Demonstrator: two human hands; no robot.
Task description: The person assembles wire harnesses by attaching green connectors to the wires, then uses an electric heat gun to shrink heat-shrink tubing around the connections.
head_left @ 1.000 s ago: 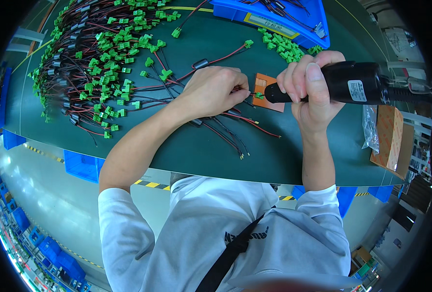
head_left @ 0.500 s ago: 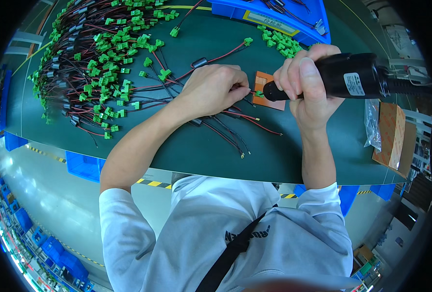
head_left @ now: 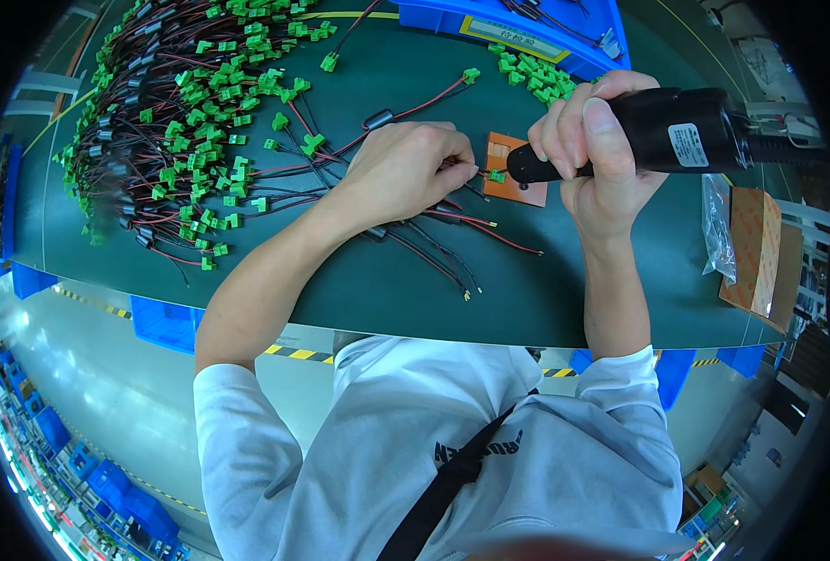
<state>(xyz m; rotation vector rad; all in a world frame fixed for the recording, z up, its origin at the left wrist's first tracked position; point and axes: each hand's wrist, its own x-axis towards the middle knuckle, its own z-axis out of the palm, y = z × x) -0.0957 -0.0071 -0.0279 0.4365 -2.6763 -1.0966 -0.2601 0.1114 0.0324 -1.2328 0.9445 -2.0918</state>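
Note:
In my right hand is a black electric screwdriver, lying nearly level with its rounded nose pointing left. The fingers wrap round its front part. Just left of the nose, a small green terminal connector sits on an orange block. My left hand is closed in a pinch beside that connector, on what appear to be its thin wires; the fingertips cover most of them. Red and black cables with bare ends lie under and in front of the left wrist.
A big heap of cables with green connectors covers the table's left side. Loose green connectors lie before a blue bin at the back. At right are a clear plastic bag and an open cardboard box.
The screwdriver's rear end has swung slightly away from me, and its nose now leaves more of the green connector visible. My left hand has stayed nearly still.

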